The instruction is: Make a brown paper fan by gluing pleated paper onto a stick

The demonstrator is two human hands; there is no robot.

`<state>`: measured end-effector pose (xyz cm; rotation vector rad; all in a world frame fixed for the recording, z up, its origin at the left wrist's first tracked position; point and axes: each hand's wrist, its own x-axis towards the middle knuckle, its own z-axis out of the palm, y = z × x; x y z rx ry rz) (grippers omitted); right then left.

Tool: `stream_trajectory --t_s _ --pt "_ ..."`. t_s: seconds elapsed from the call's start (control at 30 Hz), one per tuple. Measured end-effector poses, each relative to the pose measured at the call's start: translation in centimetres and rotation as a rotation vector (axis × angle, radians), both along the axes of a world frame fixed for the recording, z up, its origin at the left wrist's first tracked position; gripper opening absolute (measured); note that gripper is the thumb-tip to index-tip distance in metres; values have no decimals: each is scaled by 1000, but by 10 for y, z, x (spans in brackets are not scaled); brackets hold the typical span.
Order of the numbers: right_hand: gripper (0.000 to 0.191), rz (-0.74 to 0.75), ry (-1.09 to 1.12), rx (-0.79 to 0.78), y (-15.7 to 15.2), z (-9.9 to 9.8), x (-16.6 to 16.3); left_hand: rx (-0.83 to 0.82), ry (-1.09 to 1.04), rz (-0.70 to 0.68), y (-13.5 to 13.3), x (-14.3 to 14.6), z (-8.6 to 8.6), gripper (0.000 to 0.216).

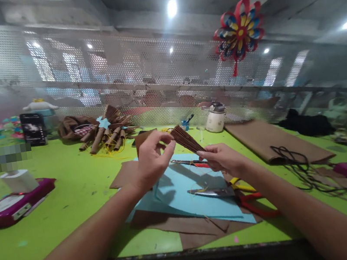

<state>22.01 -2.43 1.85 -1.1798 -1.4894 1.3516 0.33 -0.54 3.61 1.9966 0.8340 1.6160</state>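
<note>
My right hand (225, 157) pinches the lower end of a pleated strip of brown paper (187, 139), whose folds spread slightly toward the upper left. Close to the spread end, my left hand (152, 159) has its thumb and fingers curled together; whether they grip the paper's edge or a thread cannot be made out. Below both hands lie light blue paper sheets (179, 197) over brown paper pieces (165, 225). Large scissors (211, 191) rest on the blue sheets, near red handles (258, 204) and a yellow handle (243, 185). Smaller scissors (183, 162) lie just under the pleated paper.
Rolled brown paper pieces (108, 136) with yellow thread sit at the back left, near a phone (33, 129). A white jar (215, 119) stands behind my hands. Folded brown paper (270, 141), black cable (292, 164) and purple power strips (17, 203) lie at the sides.
</note>
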Motion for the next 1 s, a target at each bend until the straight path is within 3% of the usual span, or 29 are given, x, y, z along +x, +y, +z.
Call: stream_trajectory --t_s 0.1,0.2,0.27,0.37,0.57,0.67,0.8,0.93,1.0 --pt "37 142 -95 12 -8 6 5 260 222 -88 0 -1 5 52" --pt "34 221 -173 41 -13 12 7 253 473 -253 1 -2 4 65" --pt "34 207 -155 28 -14 13 10 188 576 -295 2 -2 -1 64" --pt "32 207 -98 -21 -12 11 15 113 608 -251 5 1 -10 61" --pt "32 179 -148 85 -10 10 22 26 686 -198 14 6 -14 9" --pt "38 85 -246 139 -8 13 32 24 696 -185 19 4 -11 13" --pt "37 -83 -373 257 -5 20 54 0 722 -48 25 -3 -8 18" --pt "30 6 -474 336 -8 28 69 2 694 23 29 -6 -6 21" --pt "29 41 -382 356 -10 29 71 -2 676 9 29 -6 -5 20"
